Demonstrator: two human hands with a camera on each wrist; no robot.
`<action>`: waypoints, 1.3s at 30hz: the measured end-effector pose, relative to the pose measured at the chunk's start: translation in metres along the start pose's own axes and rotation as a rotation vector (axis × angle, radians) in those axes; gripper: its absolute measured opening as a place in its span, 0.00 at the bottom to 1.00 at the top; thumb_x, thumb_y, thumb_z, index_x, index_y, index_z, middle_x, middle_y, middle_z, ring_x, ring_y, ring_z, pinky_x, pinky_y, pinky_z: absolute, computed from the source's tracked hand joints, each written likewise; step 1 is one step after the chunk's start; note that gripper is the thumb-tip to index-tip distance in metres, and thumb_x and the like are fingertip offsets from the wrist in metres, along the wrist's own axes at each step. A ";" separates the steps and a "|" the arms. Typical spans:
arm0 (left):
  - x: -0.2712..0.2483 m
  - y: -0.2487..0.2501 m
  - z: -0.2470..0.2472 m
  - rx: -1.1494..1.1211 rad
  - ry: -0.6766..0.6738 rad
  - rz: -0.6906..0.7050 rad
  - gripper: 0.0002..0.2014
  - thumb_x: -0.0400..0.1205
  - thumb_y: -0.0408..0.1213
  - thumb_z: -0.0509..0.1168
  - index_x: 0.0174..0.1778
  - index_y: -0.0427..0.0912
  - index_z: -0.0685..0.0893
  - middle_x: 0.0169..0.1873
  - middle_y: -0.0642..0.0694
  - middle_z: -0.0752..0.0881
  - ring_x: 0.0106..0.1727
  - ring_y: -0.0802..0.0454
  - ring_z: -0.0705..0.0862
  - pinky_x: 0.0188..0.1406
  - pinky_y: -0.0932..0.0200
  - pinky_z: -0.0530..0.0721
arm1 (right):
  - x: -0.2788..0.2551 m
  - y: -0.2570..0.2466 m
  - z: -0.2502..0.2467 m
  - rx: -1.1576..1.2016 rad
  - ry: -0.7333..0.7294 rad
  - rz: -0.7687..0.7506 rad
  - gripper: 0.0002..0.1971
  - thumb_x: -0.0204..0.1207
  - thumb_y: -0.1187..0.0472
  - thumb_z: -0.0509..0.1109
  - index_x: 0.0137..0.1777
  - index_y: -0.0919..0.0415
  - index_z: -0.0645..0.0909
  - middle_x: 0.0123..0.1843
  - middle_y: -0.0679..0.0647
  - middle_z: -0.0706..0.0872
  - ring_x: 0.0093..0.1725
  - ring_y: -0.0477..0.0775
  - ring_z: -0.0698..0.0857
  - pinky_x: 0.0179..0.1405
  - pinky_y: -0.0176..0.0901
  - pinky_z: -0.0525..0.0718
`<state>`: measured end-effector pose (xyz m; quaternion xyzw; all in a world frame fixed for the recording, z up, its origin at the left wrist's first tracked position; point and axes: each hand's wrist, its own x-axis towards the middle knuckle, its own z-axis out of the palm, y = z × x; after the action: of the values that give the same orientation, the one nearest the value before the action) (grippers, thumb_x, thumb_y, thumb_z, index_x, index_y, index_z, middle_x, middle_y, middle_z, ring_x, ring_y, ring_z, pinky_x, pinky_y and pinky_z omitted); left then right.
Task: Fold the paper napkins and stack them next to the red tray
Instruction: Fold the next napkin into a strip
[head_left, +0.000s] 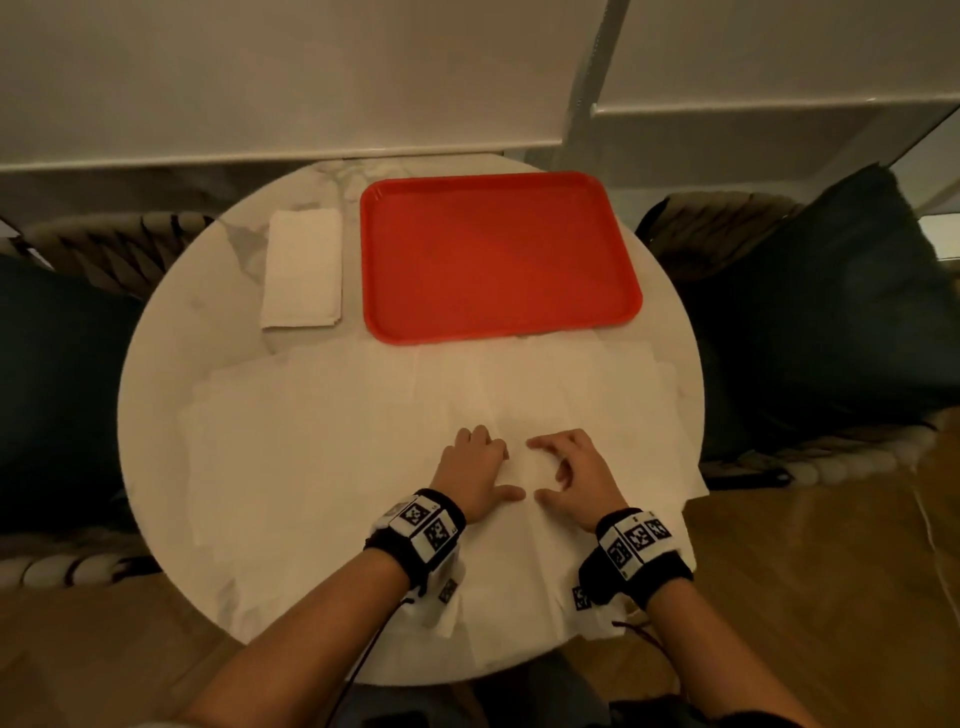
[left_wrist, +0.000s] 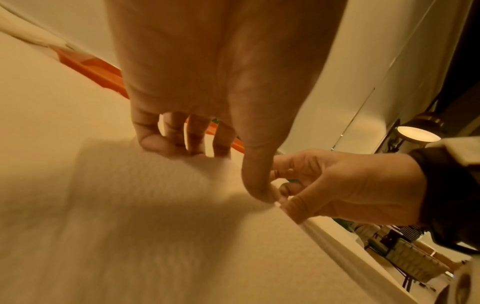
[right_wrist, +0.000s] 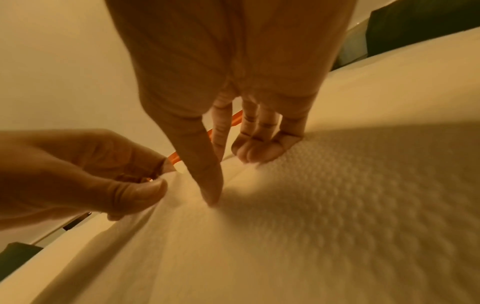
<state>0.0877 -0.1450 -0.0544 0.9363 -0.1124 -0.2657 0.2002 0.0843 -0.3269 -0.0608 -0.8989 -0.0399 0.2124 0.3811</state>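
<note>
Several unfolded white paper napkins (head_left: 311, 441) overlap on the near half of the round table (head_left: 171, 322). The red tray (head_left: 498, 260) lies bare at the far side, with a stack of folded napkins (head_left: 304, 270) just left of it. Both hands meet on the top napkin (head_left: 524, 561) at the table's middle. My left hand (head_left: 511, 473) has curled fingers, and thumb and forefinger pinch a raised edge of the paper (right_wrist: 168, 179). My right hand (head_left: 537, 470) is curled too, thumb tip and fingertips (right_wrist: 254, 156) dug into the same napkin.
Woven chairs with dark cushions (head_left: 831, 312) stand left and right of the table. A pale wall runs behind the tray. Wooden floor (head_left: 831, 597) shows past the near edge, where some napkins overhang the rim. A lit lamp (left_wrist: 418, 133) shows in the left wrist view.
</note>
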 end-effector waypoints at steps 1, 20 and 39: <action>0.001 0.001 0.001 -0.020 0.006 -0.006 0.27 0.78 0.57 0.67 0.65 0.42 0.77 0.62 0.42 0.76 0.64 0.42 0.72 0.61 0.48 0.74 | 0.000 0.001 0.000 0.016 0.000 -0.010 0.32 0.60 0.69 0.79 0.65 0.48 0.79 0.58 0.49 0.73 0.38 0.47 0.77 0.40 0.24 0.76; -0.063 -0.017 -0.097 -0.695 -0.032 0.176 0.03 0.78 0.36 0.74 0.45 0.43 0.91 0.34 0.57 0.89 0.38 0.64 0.83 0.44 0.74 0.74 | -0.028 -0.006 -0.043 0.203 0.059 -0.109 0.31 0.65 0.71 0.72 0.63 0.38 0.78 0.61 0.44 0.77 0.54 0.44 0.81 0.47 0.33 0.81; -0.111 -0.075 -0.150 -0.559 0.433 0.101 0.12 0.75 0.46 0.74 0.54 0.55 0.87 0.51 0.53 0.86 0.54 0.56 0.82 0.58 0.59 0.73 | 0.014 -0.139 -0.010 0.809 -0.308 0.059 0.21 0.60 0.61 0.84 0.52 0.65 0.84 0.50 0.59 0.91 0.50 0.60 0.89 0.51 0.53 0.87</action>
<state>0.0849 0.0047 0.0799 0.8731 -0.0364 -0.0716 0.4808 0.1136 -0.2318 0.0380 -0.6357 0.0158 0.3534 0.6861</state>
